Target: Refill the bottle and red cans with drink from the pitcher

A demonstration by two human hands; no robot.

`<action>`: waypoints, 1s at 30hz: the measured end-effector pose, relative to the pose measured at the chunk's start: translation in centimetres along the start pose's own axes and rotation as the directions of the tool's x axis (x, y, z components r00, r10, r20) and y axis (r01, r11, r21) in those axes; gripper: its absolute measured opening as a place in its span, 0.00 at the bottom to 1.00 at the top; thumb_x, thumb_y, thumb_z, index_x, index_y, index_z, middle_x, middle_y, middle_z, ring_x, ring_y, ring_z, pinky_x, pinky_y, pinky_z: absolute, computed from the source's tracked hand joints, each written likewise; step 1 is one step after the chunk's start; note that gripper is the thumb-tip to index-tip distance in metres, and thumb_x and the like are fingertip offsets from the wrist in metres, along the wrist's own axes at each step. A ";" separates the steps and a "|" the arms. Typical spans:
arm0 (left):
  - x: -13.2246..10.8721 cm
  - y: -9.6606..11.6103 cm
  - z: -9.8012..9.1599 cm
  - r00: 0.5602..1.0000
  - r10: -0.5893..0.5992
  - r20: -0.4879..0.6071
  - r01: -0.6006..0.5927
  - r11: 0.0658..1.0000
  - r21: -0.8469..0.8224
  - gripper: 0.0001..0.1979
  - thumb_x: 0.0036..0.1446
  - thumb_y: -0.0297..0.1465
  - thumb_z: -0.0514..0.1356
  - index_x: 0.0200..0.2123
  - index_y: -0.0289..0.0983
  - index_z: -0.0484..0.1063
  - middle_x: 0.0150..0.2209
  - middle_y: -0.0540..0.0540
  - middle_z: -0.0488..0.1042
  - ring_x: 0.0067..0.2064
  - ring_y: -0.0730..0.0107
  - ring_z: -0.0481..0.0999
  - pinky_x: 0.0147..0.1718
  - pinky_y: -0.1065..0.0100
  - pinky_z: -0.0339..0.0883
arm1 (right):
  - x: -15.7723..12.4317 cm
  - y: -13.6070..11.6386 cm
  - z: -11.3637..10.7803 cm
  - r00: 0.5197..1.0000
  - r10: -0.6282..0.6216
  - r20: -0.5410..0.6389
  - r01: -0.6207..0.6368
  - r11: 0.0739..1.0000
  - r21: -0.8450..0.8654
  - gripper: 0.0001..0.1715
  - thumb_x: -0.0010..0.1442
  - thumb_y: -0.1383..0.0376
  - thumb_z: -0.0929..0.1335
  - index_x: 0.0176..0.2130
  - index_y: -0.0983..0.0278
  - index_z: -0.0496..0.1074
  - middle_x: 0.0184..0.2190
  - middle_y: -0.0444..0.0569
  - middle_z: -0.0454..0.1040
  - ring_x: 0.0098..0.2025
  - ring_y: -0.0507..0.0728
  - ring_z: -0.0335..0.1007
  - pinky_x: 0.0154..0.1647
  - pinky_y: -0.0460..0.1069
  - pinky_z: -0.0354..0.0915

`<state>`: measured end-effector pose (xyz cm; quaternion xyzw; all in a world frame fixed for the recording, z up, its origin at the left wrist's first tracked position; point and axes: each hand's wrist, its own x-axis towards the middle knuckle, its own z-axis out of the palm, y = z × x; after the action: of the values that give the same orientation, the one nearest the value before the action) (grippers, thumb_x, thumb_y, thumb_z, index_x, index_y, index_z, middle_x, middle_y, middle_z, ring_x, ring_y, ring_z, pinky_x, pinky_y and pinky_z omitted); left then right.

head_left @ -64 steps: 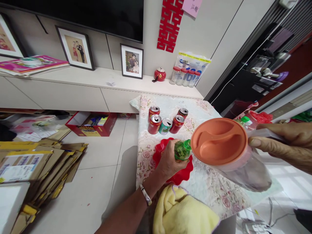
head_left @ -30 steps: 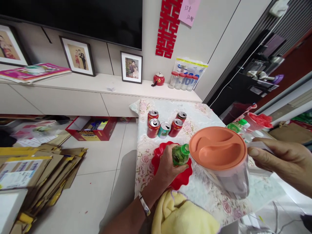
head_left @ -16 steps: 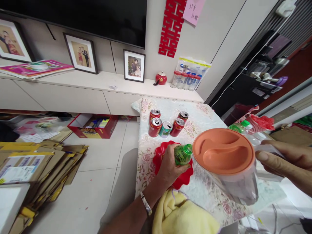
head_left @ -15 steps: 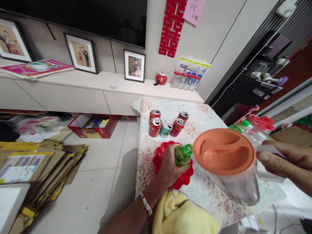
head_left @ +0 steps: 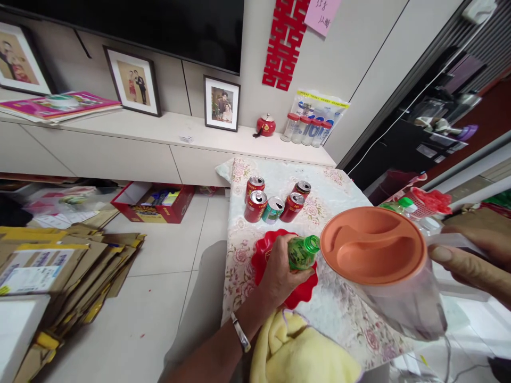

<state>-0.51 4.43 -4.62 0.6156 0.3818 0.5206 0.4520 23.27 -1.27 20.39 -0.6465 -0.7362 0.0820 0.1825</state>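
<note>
Gripping the green bottle (head_left: pixel 301 253) in my left hand (head_left: pixel 279 271), I hold it over the red plate (head_left: pixel 263 255) at the table's (head_left: pixel 343 314) near edge. My right hand (head_left: pixel 467 255) clasps the handle of the orange-lidded pitcher (head_left: pixel 383 266).

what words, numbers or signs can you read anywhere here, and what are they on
"囍": red paper cut-out on the wall.
Pink note: handwriting, too blurred to read.
Plastic bag: blue print, too blurred to read.
Cans, green bottle, cardboard boxes: labels too small to read.
Jug: no text seen.
</note>
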 end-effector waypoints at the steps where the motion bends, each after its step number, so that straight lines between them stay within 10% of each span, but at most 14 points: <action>1: 0.0 0.0 0.0 1.000 0.005 -0.002 -0.005 1.000 0.003 0.35 0.48 0.30 0.74 0.56 0.44 0.62 0.53 0.41 0.73 0.56 0.50 0.77 0.58 0.47 0.72 | 0.0 -0.1 0.0 1.000 0.022 -0.002 -0.022 1.000 -0.006 0.18 0.58 0.38 0.69 0.32 0.45 0.78 0.27 0.44 0.78 0.29 0.66 0.77 0.21 0.55 0.72; 30: -0.1 -0.7 0.2 0.998 0.056 -0.007 -0.056 0.998 -0.013 0.34 0.51 0.33 0.74 0.57 0.43 0.62 0.53 0.41 0.71 0.56 0.50 0.75 0.57 0.48 0.72 | 0.6 1.4 -1.0 0.988 -0.152 0.012 0.153 0.980 -0.129 0.14 0.63 0.46 0.69 0.43 0.45 0.81 0.30 0.39 0.81 0.30 0.58 0.80 0.26 0.44 0.74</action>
<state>-0.36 4.54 -5.36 0.6214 0.3624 0.5376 0.4399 24.84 -0.59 20.95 -0.5987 -0.7875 0.0203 0.1452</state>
